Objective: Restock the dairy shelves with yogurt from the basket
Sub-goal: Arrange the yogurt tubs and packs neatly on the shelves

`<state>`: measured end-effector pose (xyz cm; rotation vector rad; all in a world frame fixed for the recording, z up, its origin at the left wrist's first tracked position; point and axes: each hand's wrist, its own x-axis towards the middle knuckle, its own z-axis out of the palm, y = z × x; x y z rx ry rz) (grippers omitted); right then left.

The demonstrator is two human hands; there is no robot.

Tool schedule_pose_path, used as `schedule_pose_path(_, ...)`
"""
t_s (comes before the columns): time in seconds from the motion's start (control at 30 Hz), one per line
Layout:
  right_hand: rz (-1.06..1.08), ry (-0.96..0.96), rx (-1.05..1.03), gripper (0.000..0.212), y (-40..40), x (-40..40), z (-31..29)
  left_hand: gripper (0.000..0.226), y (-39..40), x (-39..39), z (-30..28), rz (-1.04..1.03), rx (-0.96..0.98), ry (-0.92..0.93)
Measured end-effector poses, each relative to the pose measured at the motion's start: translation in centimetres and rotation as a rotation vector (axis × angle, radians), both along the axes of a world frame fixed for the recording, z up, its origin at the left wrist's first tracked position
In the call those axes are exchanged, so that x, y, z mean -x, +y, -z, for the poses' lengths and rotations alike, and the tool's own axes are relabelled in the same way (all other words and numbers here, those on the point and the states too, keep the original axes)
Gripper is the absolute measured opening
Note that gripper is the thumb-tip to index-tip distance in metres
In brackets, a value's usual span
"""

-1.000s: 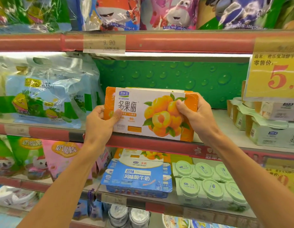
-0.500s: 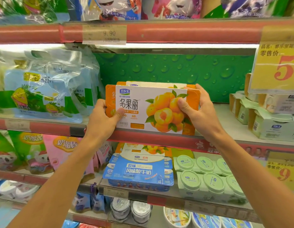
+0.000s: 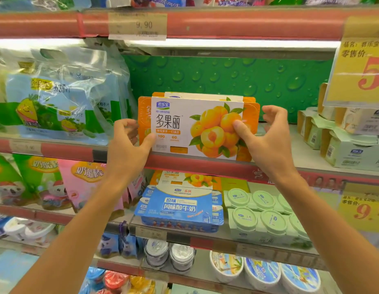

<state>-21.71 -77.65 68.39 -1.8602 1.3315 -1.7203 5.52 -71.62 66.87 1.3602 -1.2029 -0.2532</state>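
An orange and white yogurt pack (image 3: 184, 126) printed with apricots stands on its long edge at the front of the middle shelf (image 3: 205, 166). It leans on a like pack (image 3: 197, 94) behind it. My left hand (image 3: 126, 149) is at the pack's left end, its thumb touching the lower front and its fingers loosely curled beside the edge. My right hand (image 3: 267, 136) is at the right end, thumb on the printed front, with the fingers lifted off and spread. The basket is out of view.
Clear bags of drink pouches (image 3: 57, 98) crowd the shelf on the left. Pale green cup packs (image 3: 341, 143) stand on the right under a yellow price sign (image 3: 362, 66). Below are a blue yogurt pack (image 3: 180, 206), green-lidded cups (image 3: 263, 217) and pink snack bags (image 3: 86, 183).
The pack went from held in the air to standing on the shelf against the one behind. The fingers of both hands have come off its ends; only the thumbs touch it.
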Motion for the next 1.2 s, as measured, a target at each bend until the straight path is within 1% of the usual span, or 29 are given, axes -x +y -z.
schedule_pose_path(0.03,0.066,0.004,0.071,0.067,0.8,0.0,0.5,0.046,0.6,0.0,0.7,-0.055,0.035,-0.014)
schedule_pose_path(0.1,0.132,0.014,0.240,0.052,2.9,-0.1,1.7,0.040,2.3,0.2,2.7,-0.160,0.118,-0.027)
schedule_pose_path(0.17,0.087,0.023,0.346,0.033,5.2,-0.4,3.4,0.032,3.7,0.2,5.5,-0.217,0.184,-0.055)
schedule_pose_path(0.2,0.028,0.031,0.359,0.026,6.3,-0.6,4.5,0.026,4.1,0.2,6.9,-0.218,0.174,-0.063)
schedule_pose_path(0.23,-0.035,0.050,0.347,0.020,7.2,-0.9,5.6,0.020,4.3,0.1,8.5,-0.199,0.128,-0.055)
schedule_pose_path(0.3,-0.139,0.163,0.260,0.015,8.3,-1.7,8.3,0.014,3.9,-0.4,11.6,-0.136,-0.050,-0.019)
schedule_pose_path(0.4,-0.222,0.409,-0.038,0.017,7.7,-2.9,12.3,0.019,2.1,-1.9,15.5,-0.106,-0.315,-0.034)
schedule_pose_path(0.47,-0.234,0.527,-0.211,0.022,6.3,-3.3,14.2,0.035,0.9,-2.7,16.9,-0.097,-0.481,-0.031)
schedule_pose_path(0.53,-0.236,0.616,-0.299,0.036,4.7,-3.7,15.0,0.052,-0.2,-3.2,17.7,-0.058,-0.596,0.037)
schedule_pose_path(0.57,-0.239,0.662,-0.324,0.045,3.9,-4.0,15.1,0.056,-0.7,-3.3,17.9,-0.030,-0.625,0.095)
schedule_pose_path(0.6,-0.239,0.713,-0.346,0.053,3.2,-4.2,15.1,0.055,-1.0,-3.2,18.0,0.005,-0.634,0.171)
schedule_pose_path(0.63,-0.234,0.772,-0.366,0.060,2.5,-4.5,15.0,0.048,-1.3,-3.0,18.0,0.047,-0.641,0.243)
schedule_pose_path(0.67,-0.227,0.837,-0.387,0.066,1.8,-4.8,14.8,0.039,-1.6,-3.0,18.0,0.082,-0.640,0.281)
schedule_pose_path(0.73,-0.208,0.952,-0.411,0.078,0.4,-5.3,14.7,0.026,-1.8,-3.1,18.1,0.106,-0.613,0.292)
schedule_pose_path(0.83,-0.212,1.061,-0.451,0.096,-1.1,-5.8,14.5,0.018,-1.4,-3.3,18.4,0.097,-0.549,0.309)
schedule_pose_path(0.93,-0.247,1.100,-0.516,0.114,-1.9,-5.8,14.5,0.018,-0.6,-3.2,18.9,0.083,-0.473,0.339)
schedule_pose_path(1.0,-0.254,1.131,-0.524,0.122,-2.2,-5.7,14.7,0.019,-0.2,-3.1,19.4,0.081,-0.432,0.352)
schedule_pose_path(1.1,-0.251,1.162,-0.508,0.128,-2.4,-5.5,15.0,0.024,0.6,-3.1,20.1,0.074,-0.391,0.349)
schedule_pose_path(1.2,-0.241,1.158,-0.443,0.129,-2.5,-5.6,15.4,0.029,1.0,-3.1,20.7,0.073,-0.354,0.356)
